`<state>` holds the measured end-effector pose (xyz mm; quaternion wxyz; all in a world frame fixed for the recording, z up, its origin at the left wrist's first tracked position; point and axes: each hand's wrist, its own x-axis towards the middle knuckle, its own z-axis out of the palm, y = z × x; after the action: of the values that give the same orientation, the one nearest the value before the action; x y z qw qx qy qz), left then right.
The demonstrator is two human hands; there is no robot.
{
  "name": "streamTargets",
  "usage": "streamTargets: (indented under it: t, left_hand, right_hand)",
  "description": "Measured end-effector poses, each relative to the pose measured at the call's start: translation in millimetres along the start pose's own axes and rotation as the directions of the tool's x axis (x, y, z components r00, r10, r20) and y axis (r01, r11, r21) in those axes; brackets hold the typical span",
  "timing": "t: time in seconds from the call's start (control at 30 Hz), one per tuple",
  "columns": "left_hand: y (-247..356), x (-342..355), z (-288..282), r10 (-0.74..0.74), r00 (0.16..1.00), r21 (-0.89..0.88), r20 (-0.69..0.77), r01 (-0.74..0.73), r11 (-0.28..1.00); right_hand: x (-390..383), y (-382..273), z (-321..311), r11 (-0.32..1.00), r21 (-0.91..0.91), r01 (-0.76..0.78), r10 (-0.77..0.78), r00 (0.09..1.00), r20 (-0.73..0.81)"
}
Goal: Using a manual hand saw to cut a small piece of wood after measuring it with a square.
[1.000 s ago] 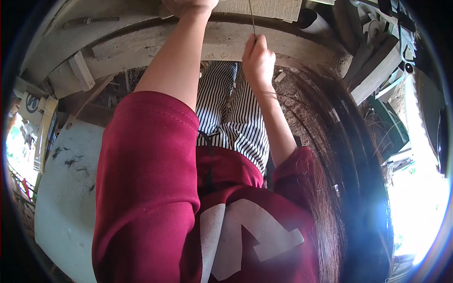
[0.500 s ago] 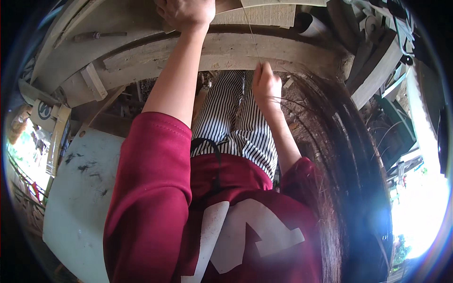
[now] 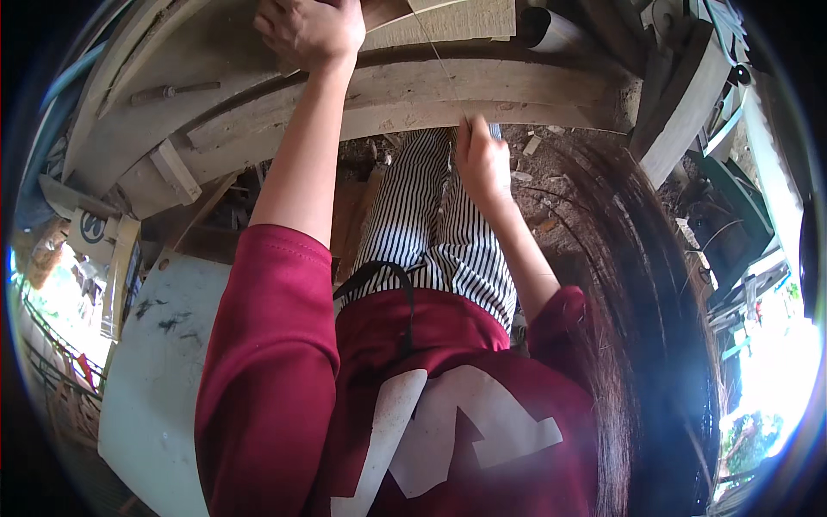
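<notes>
Over your black-and-white striped trousers (image 3: 398, 194), your right hand (image 3: 485, 164) is closed on the near end of a thin, dark, wire-like strand (image 3: 431, 43), which runs away from you across a long, pale-brown wooden beam (image 3: 538, 86) and a flat, pale wooden board (image 3: 482, 24). Farther out, your left hand (image 3: 317, 33) bends its fingers; whether they grip anything, I cannot tell.
</notes>
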<state>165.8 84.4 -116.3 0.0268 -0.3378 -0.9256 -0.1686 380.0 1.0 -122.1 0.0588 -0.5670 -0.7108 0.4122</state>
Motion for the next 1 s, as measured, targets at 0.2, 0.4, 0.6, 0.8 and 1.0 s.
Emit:
streamTargets:
  t: [0.2,0.4,0.6,0.8,1.0]
  left_hand:
    - [-27.1,4.5,12.2,0.114,0.989,0.121,-0.092,-0.102,0.987]
    - [0.1,-0.8,-0.2,-0.028,0.998,0.076,-0.062,0.032,0.997]
    - [-29.2,1.4,2.9,0.044,0.999,-0.182,-0.010,-0.045,0.982]
    - [-25.8,-21.8,-25.2,0.650,0.746,-0.239,-0.145,-0.664,0.709]
    - [-25.0,-3.2,-17.5,0.489,0.819,-0.150,0.300,-0.466,0.872]
  right_hand:
    - [2.0,-33.2,-1.2,0.999,0.047,0.004,-0.005,1.000,0.002]
    - [-4.4,-22.7,15.9,0.998,0.007,-0.066,0.066,0.995,-0.071]
    - [-127.6,15.6,-17.3,0.945,0.040,-0.324,0.316,0.939,0.133]
    - [-96.7,4.7,-17.7,0.997,-0.009,-0.074,0.074,0.997,-0.023]
    - [-38.1,-57.3,-49.2,0.894,0.410,-0.183,0.128,0.979,0.159]
